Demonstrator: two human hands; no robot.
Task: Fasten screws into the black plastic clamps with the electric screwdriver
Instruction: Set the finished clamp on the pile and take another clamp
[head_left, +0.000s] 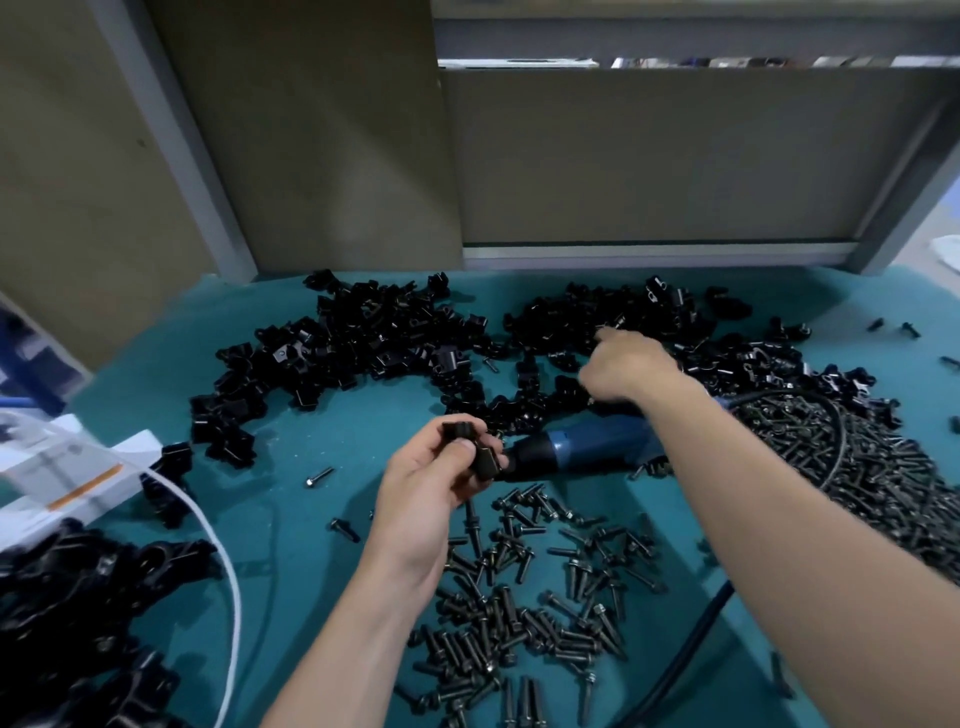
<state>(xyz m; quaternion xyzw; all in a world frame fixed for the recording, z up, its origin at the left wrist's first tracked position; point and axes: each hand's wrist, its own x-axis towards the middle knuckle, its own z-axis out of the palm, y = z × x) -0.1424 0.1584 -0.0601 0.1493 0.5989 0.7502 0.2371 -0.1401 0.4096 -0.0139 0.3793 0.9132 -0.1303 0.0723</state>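
Note:
My left hand (423, 499) grips a black plastic clamp (480, 457) above the middle of the teal table (322, 415). The clamp sits right against the black nose of the blue electric screwdriver (587, 447), which lies flat on the table. My right hand (628, 366) reaches over the screwdriver to a heap of loose black clamps (587, 317) at the back. Its index finger points into the heap; the other fingers curl under, hiding what they touch. Dark screws (519, 613) lie scattered below my left hand.
A second heap of clamps (358, 343) lies back left, and more clamps (78, 623) lie bottom left. A dense screw pile (872, 467) fills the right. A black cable (691, 639) and a white cable (223, 561) cross the table. A white box (62, 467) sits left.

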